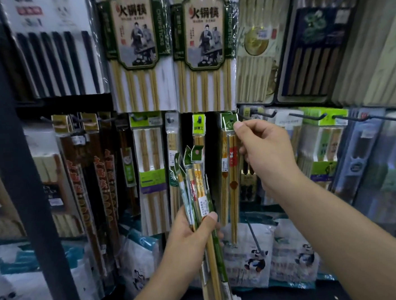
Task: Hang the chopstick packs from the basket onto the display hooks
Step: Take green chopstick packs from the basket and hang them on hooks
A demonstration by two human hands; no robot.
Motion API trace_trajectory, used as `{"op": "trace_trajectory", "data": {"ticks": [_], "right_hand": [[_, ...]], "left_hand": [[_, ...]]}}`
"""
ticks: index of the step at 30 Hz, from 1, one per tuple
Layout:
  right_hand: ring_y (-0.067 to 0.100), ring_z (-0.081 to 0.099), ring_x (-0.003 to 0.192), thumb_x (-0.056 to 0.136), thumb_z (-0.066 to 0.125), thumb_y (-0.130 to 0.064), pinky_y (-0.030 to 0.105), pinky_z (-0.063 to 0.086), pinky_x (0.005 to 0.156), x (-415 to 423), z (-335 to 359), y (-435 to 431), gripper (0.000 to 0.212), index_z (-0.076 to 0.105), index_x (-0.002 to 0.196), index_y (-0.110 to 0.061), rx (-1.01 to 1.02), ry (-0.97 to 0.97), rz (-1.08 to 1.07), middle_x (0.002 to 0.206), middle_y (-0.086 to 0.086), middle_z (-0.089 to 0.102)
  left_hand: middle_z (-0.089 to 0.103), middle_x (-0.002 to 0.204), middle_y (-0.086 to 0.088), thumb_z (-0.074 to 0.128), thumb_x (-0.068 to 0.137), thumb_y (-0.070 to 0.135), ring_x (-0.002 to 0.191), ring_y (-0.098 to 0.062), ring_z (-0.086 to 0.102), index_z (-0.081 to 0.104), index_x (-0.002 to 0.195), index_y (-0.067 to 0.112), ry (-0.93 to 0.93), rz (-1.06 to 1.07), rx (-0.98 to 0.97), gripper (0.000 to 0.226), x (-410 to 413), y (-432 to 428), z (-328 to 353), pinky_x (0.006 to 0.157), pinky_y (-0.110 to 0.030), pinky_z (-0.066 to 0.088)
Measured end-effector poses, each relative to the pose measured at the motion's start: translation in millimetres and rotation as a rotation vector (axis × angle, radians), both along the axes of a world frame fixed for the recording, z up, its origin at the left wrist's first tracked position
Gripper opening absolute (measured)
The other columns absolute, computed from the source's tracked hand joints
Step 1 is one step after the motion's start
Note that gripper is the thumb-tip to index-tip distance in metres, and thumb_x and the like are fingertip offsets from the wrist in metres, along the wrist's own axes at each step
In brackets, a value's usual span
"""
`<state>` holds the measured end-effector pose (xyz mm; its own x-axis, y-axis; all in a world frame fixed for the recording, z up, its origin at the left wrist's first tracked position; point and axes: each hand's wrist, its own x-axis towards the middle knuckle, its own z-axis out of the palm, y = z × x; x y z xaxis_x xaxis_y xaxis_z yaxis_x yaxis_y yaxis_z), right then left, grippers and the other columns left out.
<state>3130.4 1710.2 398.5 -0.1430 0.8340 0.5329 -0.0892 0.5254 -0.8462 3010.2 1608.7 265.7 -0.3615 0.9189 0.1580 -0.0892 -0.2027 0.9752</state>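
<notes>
Hanging upright, long axis vertical, one chopstick pack has its green card header pinched by the right hand beside a dark wire hook. The left hand grips a fanned bundle of at least three clear-sleeved bamboo packs, headers up.

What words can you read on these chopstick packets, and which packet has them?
"火锅筷": top label of the left tall pack and the right tall pack.
"CHOPSTICKS": running down the green edge of both tall packs.
Too blurred or small: orange characters on the brown packs, stickers on the bundle of packs in the left hand, and the single pack the right hand pinches.
</notes>
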Motion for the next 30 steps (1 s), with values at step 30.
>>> {"op": "trace_trajectory", "data": {"ticks": [30], "right_hand": [[0.005, 0.057, 0.06, 0.094, 0.07, -0.032, 0.027, 0.047, 0.065, -13, -28, 19, 0.019, 0.068, 0.083, -0.017, -0.076, -0.005, -0.155, 0.066, -0.007, 0.062]], "left_hand": [[0.078, 0.088, 0.001, 0.077, 0.088, 0.028, 0.085, -0.006, 0.074, 0.066, 0.107, 0.02, -0.022, 0.034, 0.026, 0.023, -7, 1, 1, 0.067, -0.008, 0.052]]}}
